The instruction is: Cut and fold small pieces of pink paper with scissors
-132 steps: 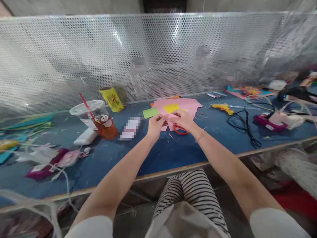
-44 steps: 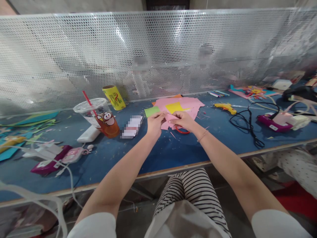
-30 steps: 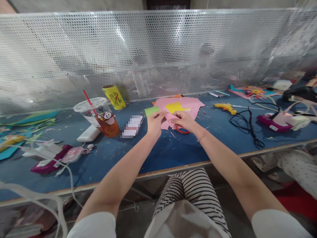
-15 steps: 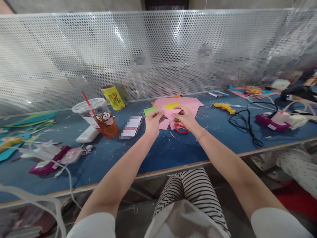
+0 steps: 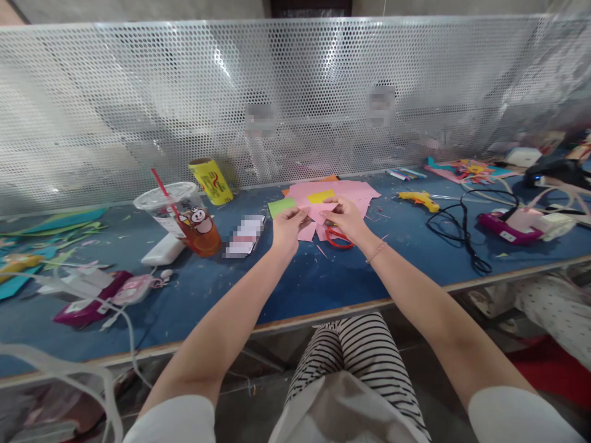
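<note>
My left hand (image 5: 289, 227) and my right hand (image 5: 346, 218) are raised over the table's far middle, thumbs and fingertips pinched. Between them they hold a small pink paper piece (image 5: 318, 212) by its two sides. It blends with the larger pink sheets (image 5: 362, 192) lying behind it. A yellow paper strip (image 5: 321, 196) shows just beyond my fingers, and a green paper piece (image 5: 280, 206) lies behind my left hand. Below my right hand rest scissors with red handles (image 5: 339, 245); their blades are mostly hidden.
Left of my hands are a phone (image 5: 245, 235), a drink cup with a straw (image 5: 201, 231), a white box-like object (image 5: 164, 250) and a yellow roll (image 5: 211, 181). A yellow glue gun (image 5: 418, 200), black cable (image 5: 462, 237) and purple power strip (image 5: 508, 227) lie right. Perforated metal panel (image 5: 305, 80) stands behind.
My left hand has shifted slightly to the right, closer to my right hand. Both keep their pinch on the pink paper piece, and my right hand stays almost still.
</note>
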The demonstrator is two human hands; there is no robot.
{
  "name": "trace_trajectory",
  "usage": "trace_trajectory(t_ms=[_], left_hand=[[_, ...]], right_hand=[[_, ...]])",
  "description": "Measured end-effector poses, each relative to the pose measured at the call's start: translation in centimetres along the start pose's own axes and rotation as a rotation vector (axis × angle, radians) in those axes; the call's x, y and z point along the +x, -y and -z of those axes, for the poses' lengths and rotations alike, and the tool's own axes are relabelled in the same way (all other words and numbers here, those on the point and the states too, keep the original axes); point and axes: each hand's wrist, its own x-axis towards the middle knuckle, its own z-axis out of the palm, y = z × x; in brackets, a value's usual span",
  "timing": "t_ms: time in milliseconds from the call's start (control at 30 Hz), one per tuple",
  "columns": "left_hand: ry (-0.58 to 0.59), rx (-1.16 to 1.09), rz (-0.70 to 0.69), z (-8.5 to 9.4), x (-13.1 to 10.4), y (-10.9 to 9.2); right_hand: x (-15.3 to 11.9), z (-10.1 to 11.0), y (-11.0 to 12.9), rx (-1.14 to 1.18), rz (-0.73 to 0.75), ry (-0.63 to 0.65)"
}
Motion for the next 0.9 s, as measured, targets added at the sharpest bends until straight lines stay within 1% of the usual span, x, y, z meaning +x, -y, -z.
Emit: trace_trajectory(t_ms=[167, 367, 467, 567, 667, 800, 900], left_hand=[[-0.011, -0.001, -0.021, 0.00, 0.08, 0.17], [-0.004, 0.005, -0.045, 0.02, 0.12, 0.17], [-0.004, 0.002, -0.054, 0.04, 0.12, 0.21], [-0.032, -0.003, -0.051, -0.06, 0.02, 0.19], [-0.042, -0.009, -0.037, -0.24, -0.18, 0.02], [-0.007, -0.019, -0.014, -0.36, -0.44, -0.27], [0.060, -0.018, -0.001, -0.29, -0.49, -0.30]], right_hand=[[0.07, 0.06, -0.13, -0.017, 0.008, 0.007], [-0.38, -0.24, 0.58, 0.023, 0.004, 0.015], [-0.64, -0.50, 0.73, 0.027, -0.023, 0.049], [-0.71, -0.61, 0.62, 0.046, -0.055, 0.099], [-0.70, -0.54, 0.56, 0.021, -0.066, 0.097], [-0.74, -0.40, 0.65, -0.047, -0.058, 0.078], [-0.75, -0.24, 0.66, -0.069, -0.067, 0.115]])
